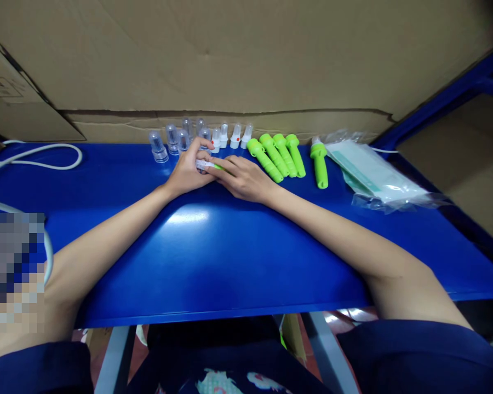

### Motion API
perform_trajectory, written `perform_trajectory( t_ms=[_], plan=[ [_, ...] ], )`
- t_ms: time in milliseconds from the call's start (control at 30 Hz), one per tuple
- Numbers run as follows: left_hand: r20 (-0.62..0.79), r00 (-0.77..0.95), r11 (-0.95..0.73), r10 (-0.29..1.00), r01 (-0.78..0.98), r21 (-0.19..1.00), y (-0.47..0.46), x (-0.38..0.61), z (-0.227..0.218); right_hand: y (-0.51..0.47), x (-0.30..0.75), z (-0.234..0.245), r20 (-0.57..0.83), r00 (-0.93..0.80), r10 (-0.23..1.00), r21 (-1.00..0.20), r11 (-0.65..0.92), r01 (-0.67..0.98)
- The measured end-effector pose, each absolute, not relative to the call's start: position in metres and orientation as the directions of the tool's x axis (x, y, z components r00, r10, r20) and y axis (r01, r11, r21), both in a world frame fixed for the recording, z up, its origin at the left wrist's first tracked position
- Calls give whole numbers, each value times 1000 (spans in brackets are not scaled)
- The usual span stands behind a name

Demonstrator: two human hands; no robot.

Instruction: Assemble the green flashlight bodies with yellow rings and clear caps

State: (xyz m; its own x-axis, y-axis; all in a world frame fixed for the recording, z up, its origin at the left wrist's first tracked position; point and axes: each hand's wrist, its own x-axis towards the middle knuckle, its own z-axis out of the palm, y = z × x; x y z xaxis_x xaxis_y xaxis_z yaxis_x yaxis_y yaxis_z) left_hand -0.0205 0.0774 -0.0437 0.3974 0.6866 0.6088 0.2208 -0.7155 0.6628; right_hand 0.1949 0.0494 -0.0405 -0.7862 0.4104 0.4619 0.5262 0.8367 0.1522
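Both my hands meet at the far middle of the blue table (213,246). My left hand (188,172) has its fingers closed round a small white ribbed piece (202,163). My right hand (241,178) is closed on a green pen-shaped part (219,167) that joins the white piece. Just behind my hands stand several clear plastic caps (172,139) and several small white tips (235,135). To the right lie several green pen bodies (276,155) side by side, and one more green pen body with a white tip (319,162) lies apart from them.
A clear plastic bag with white and teal contents (373,176) lies at the far right. A white cable (36,156) loops across the table's left end. Brown cardboard (238,60) stands along the back edge. A blue frame rail (447,98) runs at the right.
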Motion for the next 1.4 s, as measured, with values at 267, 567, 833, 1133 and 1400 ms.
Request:
perform_trajectory(
  t_ms=[267, 567, 833, 1133, 1400],
  plan=[
    [511, 396, -613, 763, 193, 766, 77, -22, -39, 45, 194, -27, 498, -752, 432, -133, 895, 426],
    [453, 489, -577, 745, 134, 806, 77, -22, -41, 49, 195, -22, 524, -737, 427, -256, 904, 342],
    [574, 383, -661, 724, 149, 735, 90, -26, -48, 57, 202, -25, 566, -688, 454, -242, 889, 388],
    [586, 238, -632, 774, 254, 732, 95, -23, -51, 73, 240, 8, 527, -407, 746, -265, 599, 756],
    [580, 277, -642, 766, 287, 711, 84, -20, -43, 66, 269, 55, 404, -48, 914, -349, 202, 915]
  ],
)
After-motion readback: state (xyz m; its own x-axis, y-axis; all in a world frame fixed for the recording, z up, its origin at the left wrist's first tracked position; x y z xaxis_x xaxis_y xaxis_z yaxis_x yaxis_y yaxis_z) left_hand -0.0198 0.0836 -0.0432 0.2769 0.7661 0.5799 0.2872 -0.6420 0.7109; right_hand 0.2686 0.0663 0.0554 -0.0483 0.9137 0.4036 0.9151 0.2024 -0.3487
